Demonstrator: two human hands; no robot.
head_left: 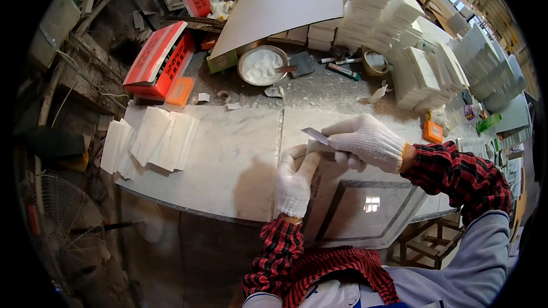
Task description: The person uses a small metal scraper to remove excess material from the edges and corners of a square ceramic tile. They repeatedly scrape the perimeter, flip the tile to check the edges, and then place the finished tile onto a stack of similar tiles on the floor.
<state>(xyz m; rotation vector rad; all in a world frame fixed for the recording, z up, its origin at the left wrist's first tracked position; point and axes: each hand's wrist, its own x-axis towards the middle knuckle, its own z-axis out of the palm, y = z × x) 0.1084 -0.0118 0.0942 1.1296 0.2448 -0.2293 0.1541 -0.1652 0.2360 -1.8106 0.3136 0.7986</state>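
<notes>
Both my hands wear white knit gloves and meet over the front of the marble worktop. My right hand [368,142] is closed on a thin flat grey blade [314,135], whose tip points left. Just below it, my left hand [294,182] grips a small pale tile piece [318,147], largely hidden by the fingers. Under my hands a polished white stone panel [374,234] with a grey inlaid border tilts at the table's front edge. To the left, several white marble tiles [162,137] lie fanned on the worktop [234,154].
A bowl of white powder [262,64] with a spatula stands behind. Red boxes [160,63] and an orange case [180,91] sit back left. Tall stacks of white tiles [419,77] fill the right rear. A large pale sheet [279,8] lies across the back; a fan [71,211] stands left.
</notes>
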